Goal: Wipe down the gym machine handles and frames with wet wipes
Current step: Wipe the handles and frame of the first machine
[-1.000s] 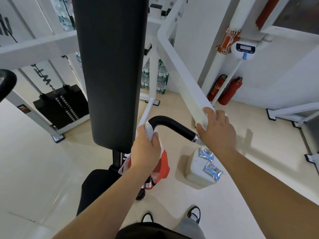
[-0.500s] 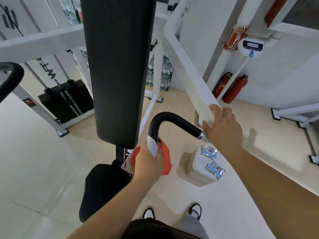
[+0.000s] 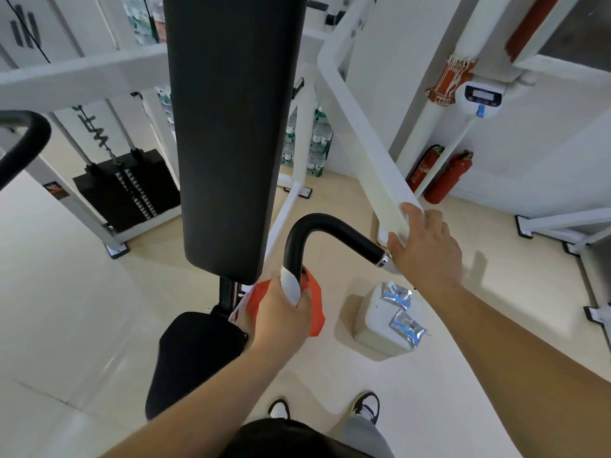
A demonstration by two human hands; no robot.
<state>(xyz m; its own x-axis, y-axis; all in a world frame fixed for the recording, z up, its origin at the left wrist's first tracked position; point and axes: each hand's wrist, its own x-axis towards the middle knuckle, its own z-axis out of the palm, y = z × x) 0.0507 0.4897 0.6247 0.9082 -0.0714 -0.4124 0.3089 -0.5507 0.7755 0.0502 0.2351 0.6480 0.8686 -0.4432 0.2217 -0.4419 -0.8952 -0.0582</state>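
1. Wet wipe [image 3: 291,287]: wrapped round the lower black handle [image 3: 325,231], gripped in your left hand [image 3: 281,317] fingers.
2. Right hand [image 3: 426,252]: fingers relaxed, resting on the white frame arm [image 3: 370,160].
3. Step: handle wiping; next likely needs a stroke along the bend.

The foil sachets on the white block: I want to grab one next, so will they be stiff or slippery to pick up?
Probably floppy: both foil sachets look crinkled and bent. Their shiny skin suggests a slippery surface. They seem thin and light, lying loose on the white block, so a nudge may slide them off.
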